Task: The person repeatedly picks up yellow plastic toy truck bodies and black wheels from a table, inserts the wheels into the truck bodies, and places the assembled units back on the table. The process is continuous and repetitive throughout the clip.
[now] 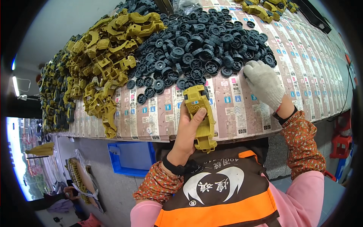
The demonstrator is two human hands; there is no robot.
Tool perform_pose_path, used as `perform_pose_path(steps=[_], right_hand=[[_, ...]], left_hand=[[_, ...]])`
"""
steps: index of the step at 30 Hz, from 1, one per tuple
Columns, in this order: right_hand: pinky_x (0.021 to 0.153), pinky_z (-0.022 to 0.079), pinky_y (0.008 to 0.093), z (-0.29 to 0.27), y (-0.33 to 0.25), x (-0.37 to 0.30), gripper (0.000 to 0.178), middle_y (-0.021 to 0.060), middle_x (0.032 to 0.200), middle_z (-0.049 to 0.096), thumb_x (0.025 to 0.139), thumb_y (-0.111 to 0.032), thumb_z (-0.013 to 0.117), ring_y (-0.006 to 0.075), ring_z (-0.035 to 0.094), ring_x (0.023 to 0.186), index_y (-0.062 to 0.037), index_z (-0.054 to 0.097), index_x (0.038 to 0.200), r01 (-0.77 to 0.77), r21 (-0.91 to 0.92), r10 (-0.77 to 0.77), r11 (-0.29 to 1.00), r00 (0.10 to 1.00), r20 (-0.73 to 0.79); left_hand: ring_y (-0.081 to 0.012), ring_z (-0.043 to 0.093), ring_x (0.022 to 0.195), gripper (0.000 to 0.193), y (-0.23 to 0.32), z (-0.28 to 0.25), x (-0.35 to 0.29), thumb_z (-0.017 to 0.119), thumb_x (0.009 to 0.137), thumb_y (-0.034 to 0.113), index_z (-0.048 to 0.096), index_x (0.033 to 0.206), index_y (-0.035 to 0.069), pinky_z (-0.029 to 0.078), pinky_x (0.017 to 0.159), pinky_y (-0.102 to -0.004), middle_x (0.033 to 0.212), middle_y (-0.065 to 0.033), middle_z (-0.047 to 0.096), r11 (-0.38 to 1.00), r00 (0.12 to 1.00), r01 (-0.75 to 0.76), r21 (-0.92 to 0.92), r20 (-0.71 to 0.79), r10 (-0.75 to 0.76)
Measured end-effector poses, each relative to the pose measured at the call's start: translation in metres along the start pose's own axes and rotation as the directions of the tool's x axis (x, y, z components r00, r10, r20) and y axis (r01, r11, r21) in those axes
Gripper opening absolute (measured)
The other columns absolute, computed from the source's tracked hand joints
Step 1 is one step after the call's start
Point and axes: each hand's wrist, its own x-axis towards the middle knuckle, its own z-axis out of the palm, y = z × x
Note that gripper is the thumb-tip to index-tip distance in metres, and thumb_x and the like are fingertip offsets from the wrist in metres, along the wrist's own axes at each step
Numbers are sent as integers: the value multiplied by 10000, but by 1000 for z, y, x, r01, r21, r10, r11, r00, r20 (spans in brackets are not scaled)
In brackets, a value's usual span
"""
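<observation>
Yellow Body in Hand, Wheels in a Heap

A person seated at a bench holds a yellow toy vehicle body (204, 125) in the bare left hand (185, 131), near the centre of the view, the thumb pressed across it and the palm along its near side. The body is lifted in front of the table edge, its far end toward 12 o'clock. The gloved right hand (266, 82), at 2 o'clock, is curled at the border of a heap of dark wheels (200, 49); whether its fingers grip a wheel cannot be told.

The wheels spread loose between 12 and 1 o'clock on the printed table covering (234, 113). A pile of yellow bodies (107, 53) lies between 10 and 11 o'clock, and beyond it, toward 9, stands a mass of yellow pieces with dark wheels (55, 94). More yellow vehicles (261, 11) sit at 1 o'clock.

Among the containers, a blue plastic bin (132, 159) sits below the table edge between 7 and 8 o'clock, its blue interior showing. A long black tray (312, 15) lies far out at 2 o'clock, its contents too unclear to tell.
</observation>
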Motion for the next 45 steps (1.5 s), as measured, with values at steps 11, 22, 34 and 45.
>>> perform_pose_path(steps=[11,22,34,45], right_hand=[[750,564,282,-45,-65,-19,195,46,1030,731,930,5,644,115,697,898,-18,640,1123,-543,830,185,126,835,518],[741,629,270,-33,-122,-56,213,60,1074,698,1017,-112,668,138,724,925,-26,625,1208,-628,619,13,-472,697,717],[703,624,297,-43,-147,-76,244,108,1018,728,1043,-8,512,163,747,876,24,653,1240,-418,881,306,220,887,345],[742,582,535,-17,-152,-93,512,252,1002,706,906,-101,600,491,712,894,-68,546,1415,-371,853,294,368,916,272]], left_hand=[[-150,701,934,443,-3,-3,-2,637,1084,427,537,1389,123,616,776,-331,1112,-29,671,984,1000,28,-178,4,-27],[-145,678,1050,462,-8,3,-2,681,1074,346,480,1439,147,614,854,-324,1222,-19,629,971,998,-43,-235,27,51],[-152,637,1109,625,-8,14,-8,726,1033,137,372,1545,97,563,936,-322,1299,-58,600,960,957,-277,29,-83,279],[-323,612,1262,638,-38,9,11,652,1083,270,383,1595,0,524,1078,-458,1516,-193,547,782,762,-493,381,-245,600]])
